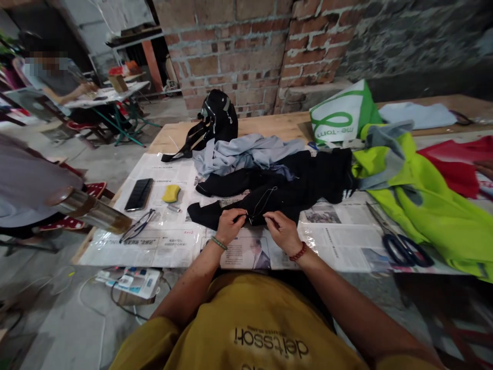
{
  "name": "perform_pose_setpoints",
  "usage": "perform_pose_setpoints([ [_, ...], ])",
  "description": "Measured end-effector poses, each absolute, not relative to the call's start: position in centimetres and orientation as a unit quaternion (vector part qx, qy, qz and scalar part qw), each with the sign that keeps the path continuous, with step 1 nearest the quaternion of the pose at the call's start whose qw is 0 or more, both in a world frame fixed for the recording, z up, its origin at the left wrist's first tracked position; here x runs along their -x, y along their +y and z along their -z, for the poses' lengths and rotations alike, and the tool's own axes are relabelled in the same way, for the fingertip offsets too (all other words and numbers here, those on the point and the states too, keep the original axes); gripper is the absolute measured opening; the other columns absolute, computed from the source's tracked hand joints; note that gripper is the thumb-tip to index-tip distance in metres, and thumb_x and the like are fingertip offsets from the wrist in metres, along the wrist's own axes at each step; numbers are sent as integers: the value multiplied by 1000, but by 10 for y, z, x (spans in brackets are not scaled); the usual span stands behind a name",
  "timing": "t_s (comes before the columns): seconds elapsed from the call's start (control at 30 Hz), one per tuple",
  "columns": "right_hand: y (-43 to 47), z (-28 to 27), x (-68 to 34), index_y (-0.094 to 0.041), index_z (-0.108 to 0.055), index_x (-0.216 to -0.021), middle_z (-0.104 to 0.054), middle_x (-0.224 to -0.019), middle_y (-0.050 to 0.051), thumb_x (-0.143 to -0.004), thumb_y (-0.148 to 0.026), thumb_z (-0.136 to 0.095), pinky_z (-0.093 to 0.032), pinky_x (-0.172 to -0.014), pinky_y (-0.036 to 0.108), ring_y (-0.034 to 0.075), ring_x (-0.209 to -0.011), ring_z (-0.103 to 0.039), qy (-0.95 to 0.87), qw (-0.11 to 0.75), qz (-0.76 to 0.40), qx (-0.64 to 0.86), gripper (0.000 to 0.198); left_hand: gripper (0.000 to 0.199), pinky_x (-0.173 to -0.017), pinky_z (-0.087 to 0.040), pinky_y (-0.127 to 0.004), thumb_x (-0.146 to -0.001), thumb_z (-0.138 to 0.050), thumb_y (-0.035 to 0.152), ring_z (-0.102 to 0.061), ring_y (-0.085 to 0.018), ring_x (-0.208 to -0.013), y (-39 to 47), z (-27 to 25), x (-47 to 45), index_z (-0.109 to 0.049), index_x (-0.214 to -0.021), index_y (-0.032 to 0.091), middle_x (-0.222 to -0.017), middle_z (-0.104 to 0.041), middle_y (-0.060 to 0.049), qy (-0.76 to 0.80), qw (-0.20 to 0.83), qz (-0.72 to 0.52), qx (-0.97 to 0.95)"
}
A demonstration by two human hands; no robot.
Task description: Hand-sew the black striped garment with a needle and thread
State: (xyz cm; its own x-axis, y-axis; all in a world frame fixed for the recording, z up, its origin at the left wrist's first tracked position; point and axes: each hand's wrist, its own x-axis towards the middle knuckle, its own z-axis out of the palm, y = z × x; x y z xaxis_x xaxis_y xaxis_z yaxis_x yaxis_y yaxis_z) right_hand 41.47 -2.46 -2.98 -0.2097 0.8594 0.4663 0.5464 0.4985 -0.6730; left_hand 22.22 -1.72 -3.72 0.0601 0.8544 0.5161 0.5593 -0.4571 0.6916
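Note:
A black garment [304,177] lies bunched on the newspaper-covered table in front of me. My left hand [231,226] is closed in a pinch on its near edge. Just to the right, my right hand [284,232] is also pinched, its fingertips by the garment's edge. A thin pale thread [265,198] loops up over the black cloth and runs down toward the right fingertips. Whether a needle is in those fingers is too small to tell. A small whitish spot shows on the cloth between my hands.
Scissors [400,241] lie at right beside a lime-yellow garment [419,190]. Left are a phone [139,195], yellow sponge [171,193], glasses [138,224] and a metal flask [92,210]. Behind are grey cloth [246,151], a black bag [219,115] and a green-white bag [342,115]. People sit leftward.

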Motion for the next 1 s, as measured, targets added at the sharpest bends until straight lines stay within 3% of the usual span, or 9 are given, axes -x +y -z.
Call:
perform_pose_setpoints([
  [0.13, -18, 41, -417, -21, -62, -88, -63, -80, 4, -85, -19, -45, -46, -67, 27, 15, -73, -59, -755, 419, -186, 469, 18, 10, -88, -47, -38, -73, -60, 10, -62, -19, -97, -16, 38, -223, -66, -73, 18, -104, -68, -7, 487, 140, -490, -710],
  [0.3, -13, 51, -417, -21, -62, -88, -63, -80, 4, -84, -20, -45, -46, -65, 26, 14, -69, -59, -740, 424, -198, 484, 18, 10, -83, -49, -36, -74, -61, 12, -66, -17, -82, -16, 40, -224, -68, -74, 19, -86, -72, -4, 494, 167, -465, -716],
  [0.5, -18, 49, -417, -20, -61, -91, -63, -80, 5, -86, -21, -45, -45, -68, 28, 15, -72, -58, -758, 428, -161, 465, 16, 12, -85, -49, -35, -76, -60, 12, -65, -17, -92, -14, 44, -223, -69, -78, 19, -99, -69, -6, 505, 216, -477, -686],
  [1.0, -20, 38, -398, -18, -61, -95, -66, -85, 6, -88, -23, -46, -37, -74, 32, 17, -79, -57, -859, 330, -63, 386, 17, 13, -81, -51, -32, -76, -60, 14, -66, -16, -83, -15, 43, -222, -70, -81, 21, -86, -72, -2, 511, 240, -452, -691],
])
